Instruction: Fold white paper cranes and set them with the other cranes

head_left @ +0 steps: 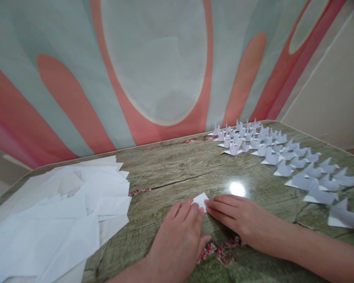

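Observation:
A small folded piece of white paper [200,201] lies on the wood-patterned table in front of me, one corner pointing away. My left hand [179,232] rests over its near left part, fingers laid flat and thumb spread out to the side. The fingers of my right hand [234,214] are pressed together, with their tips at the paper's right edge; the thumb is hidden beneath. Both hands cover much of the paper, so its full shape cannot be made out.
On the left a wide pile of loose white paper sheets [61,220] spreads over the table [165,169]. Rows of several folded white paper birds [271,156] stand along the right side. A patterned pink and grey-green wall covering [153,70] rises behind the table's far edge.

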`<state>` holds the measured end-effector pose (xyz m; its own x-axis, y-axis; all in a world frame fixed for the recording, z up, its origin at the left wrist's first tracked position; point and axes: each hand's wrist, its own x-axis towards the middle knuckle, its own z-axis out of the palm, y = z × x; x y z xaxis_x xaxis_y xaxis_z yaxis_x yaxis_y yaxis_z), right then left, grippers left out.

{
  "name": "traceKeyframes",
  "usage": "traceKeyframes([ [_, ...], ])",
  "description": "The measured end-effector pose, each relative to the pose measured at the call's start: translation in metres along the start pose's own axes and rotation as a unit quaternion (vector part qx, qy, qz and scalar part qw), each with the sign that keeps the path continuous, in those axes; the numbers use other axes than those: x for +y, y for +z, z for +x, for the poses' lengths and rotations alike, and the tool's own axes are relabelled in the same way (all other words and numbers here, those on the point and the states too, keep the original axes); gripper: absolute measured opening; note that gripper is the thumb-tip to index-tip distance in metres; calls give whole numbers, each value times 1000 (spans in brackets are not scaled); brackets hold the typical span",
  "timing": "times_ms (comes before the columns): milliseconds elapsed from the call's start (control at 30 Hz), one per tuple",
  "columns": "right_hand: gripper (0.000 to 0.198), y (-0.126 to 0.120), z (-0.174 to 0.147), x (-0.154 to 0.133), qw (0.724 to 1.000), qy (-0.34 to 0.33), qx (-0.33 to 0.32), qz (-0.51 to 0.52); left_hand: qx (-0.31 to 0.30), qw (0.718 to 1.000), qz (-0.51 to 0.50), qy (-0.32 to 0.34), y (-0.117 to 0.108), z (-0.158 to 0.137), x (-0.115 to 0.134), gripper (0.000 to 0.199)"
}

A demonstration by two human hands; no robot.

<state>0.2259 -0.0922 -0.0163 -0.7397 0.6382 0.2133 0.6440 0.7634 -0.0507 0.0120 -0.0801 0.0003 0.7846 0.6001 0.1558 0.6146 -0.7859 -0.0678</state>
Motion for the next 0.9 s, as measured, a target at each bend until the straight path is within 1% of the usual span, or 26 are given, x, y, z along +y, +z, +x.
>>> traceKeyframes([
  [133, 41, -2, -1, 0, 1000, -5, -6, -1, -8, 1000, -10, -4, -2, 0, -1, 41],
  [300, 42, -2, 1, -4, 1000, 1, -6, -11, 4, 1000, -9, -5, -1, 0, 0, 39],
  [467, 39, -1, 0, -4, 1000, 9, 7, -22, -3, 1000, -3, -6, -2, 1, 0, 38],
  [700, 35, -7, 0, -3, 999, 11, -5, -32, -9, 1000, -3, -11, -3, 2, -1, 38],
  [767, 32, -7, 1, -1, 1000, 4, 5, -26, -8, 1000, -2, -12, -3, 1, -1, 38],
  [900, 30, -5, 3, 0, 998, -8, 52, -21, 1, 1000, -1, -8, -2, 1, -2, 37],
])
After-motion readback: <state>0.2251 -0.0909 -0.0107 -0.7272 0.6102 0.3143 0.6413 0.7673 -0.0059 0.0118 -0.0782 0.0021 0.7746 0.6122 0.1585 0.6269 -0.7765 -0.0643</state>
